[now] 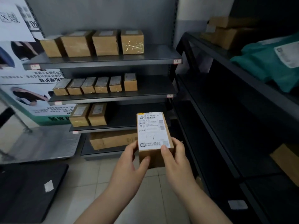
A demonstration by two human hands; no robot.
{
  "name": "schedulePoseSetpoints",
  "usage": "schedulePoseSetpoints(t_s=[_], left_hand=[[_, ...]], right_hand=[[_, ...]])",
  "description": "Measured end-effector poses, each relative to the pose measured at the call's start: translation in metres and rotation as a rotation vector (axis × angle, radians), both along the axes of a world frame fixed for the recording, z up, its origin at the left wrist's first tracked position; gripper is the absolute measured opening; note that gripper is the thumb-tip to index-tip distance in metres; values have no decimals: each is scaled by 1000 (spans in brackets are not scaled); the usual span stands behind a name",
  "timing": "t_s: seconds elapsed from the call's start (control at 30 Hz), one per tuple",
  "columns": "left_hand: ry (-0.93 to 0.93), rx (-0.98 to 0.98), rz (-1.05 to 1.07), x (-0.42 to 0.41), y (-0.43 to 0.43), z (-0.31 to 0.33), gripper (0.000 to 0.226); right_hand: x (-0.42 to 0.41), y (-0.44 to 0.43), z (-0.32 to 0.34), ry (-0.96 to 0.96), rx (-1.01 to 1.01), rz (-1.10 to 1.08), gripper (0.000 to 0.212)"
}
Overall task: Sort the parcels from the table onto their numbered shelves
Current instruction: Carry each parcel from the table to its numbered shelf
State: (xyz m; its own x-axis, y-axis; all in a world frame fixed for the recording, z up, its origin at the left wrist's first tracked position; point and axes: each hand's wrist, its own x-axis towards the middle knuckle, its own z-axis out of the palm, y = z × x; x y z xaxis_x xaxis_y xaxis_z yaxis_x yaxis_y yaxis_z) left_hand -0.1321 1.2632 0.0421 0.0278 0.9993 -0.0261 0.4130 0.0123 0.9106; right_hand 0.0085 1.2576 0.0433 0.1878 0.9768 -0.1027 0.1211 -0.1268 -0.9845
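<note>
I hold a small brown cardboard parcel (153,135) in front of me, its white label facing up with "1-7" handwritten on it. My left hand (129,162) grips its left side and near end. My right hand (175,157) grips its right side, thumb on the label's corner. Ahead stands a grey shelf unit (113,59) with small number tags on the shelf edges. Its top shelf carries several larger boxes (105,42), the second shelf (113,97) a row of several small boxes, the third shelf (121,125) two boxes at its left.
A large flat carton (111,139) lies on the lowest shelf. A black rack (226,110) runs along the right, with green mail bags (267,62) and cartons on top. A metal table (40,143) stands left, a black surface (29,191) at lower left. The floor is tiled.
</note>
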Motion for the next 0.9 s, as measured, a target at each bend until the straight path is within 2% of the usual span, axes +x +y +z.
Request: schedulePoseSetpoints(t_s=[0.2,0.6,0.9], left_hand=[[97,66,-16,4,79,-15,60],[-15,-28,-113,7,288,-37,60],[-40,-155,-121,15,382,-59,59]], right_hand=[[7,75,-18,-25,-20,13,40],[-1,272,-30,-143,-33,-38,47],[10,371,-56,-116,-131,24,50]])
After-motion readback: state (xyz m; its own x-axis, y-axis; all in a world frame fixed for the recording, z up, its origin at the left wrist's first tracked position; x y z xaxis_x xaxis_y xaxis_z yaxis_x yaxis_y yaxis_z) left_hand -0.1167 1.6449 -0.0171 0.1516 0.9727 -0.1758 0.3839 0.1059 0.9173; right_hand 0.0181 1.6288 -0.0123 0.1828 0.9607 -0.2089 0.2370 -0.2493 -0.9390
